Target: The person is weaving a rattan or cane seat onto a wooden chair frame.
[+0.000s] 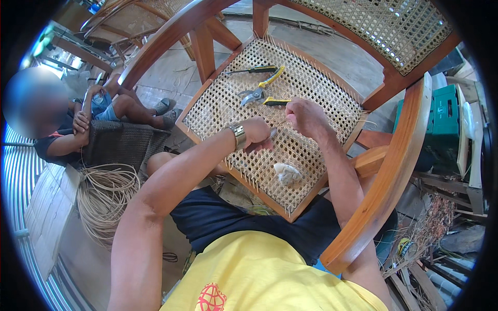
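Observation:
Both hands work over the woven cane seat [223, 116] of a wooden armchair. My left hand [258, 133], with a metal watch at its wrist, is closed low over the middle of the weave; something small and whitish shows at its fingertips. Just right of it, my right hand [309, 118] is closed in a pinch, and what it grips is too small to name. Beside the right hand's fingers lie pruning shears [271, 102] with yellow and black handles, jaws apart. Farther back rests a thin pointed tool [262, 69] with a black and yellow handle. A crumpled white wad [288, 174] sits nearer me.
The chair's curved wooden armrest [399, 173] passes beside my right forearm. Cane ends stick up along the seat frame. A coil of cane [106, 199] lies at left, near a seated person [78, 114]. A green crate [438, 122] and scrap wood stand at right.

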Demonstrator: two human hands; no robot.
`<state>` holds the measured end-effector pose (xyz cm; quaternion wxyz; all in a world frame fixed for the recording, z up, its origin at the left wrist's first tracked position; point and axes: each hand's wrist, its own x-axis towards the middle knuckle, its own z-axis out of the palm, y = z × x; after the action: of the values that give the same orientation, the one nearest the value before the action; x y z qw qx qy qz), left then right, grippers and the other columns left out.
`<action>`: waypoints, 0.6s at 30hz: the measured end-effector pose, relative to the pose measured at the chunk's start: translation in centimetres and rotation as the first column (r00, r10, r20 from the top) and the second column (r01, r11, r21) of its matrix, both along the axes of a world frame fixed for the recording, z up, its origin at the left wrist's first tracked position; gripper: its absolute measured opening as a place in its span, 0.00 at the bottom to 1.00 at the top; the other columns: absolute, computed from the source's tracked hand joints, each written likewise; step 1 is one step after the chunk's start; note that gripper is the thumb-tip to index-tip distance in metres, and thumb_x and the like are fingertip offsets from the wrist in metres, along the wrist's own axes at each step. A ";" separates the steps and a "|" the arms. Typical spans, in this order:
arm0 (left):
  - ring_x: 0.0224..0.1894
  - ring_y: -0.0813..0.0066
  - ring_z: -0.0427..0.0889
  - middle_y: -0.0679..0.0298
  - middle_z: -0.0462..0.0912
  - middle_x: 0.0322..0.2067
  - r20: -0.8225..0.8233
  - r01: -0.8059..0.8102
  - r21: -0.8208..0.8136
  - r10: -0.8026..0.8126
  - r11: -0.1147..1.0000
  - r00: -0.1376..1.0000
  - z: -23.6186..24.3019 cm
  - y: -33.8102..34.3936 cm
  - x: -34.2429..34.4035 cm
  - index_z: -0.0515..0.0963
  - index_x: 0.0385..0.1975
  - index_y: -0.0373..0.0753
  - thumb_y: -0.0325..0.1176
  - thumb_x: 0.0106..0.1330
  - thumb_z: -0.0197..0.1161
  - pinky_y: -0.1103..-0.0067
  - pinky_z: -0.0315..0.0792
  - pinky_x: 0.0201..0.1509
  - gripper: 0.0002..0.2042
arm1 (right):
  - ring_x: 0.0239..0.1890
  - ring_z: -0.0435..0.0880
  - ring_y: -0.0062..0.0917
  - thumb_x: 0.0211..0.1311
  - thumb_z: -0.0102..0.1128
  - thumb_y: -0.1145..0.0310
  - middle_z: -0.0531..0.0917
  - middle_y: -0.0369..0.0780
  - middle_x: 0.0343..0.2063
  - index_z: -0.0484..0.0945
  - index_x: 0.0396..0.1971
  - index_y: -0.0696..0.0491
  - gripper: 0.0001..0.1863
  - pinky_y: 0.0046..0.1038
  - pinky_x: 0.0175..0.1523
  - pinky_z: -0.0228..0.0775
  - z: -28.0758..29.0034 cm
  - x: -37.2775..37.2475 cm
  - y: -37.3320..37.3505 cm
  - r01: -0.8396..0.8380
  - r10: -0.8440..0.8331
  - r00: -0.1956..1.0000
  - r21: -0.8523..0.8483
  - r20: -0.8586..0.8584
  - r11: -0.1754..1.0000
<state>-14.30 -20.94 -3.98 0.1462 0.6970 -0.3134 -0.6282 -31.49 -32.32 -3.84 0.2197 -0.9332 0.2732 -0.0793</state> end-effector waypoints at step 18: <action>0.18 0.75 0.81 0.54 0.86 0.24 0.345 0.155 -0.052 -0.128 0.986 0.930 -0.4 -0.7 -0.7 0.81 0.25 0.37 0.38 0.72 0.58 0.76 0.74 0.20 0.15 | 0.35 0.85 0.37 0.64 0.63 0.63 0.83 0.45 0.30 0.78 0.26 0.56 0.13 0.41 0.42 0.75 0.0 0.5 0.3 -0.164 0.164 0.986 0.083 0.010 0.983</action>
<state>-14.95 -21.65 -4.33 0.0713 0.7643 -0.4080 -0.4943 -31.00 -32.04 -3.87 0.2645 -0.9424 0.1983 -0.0510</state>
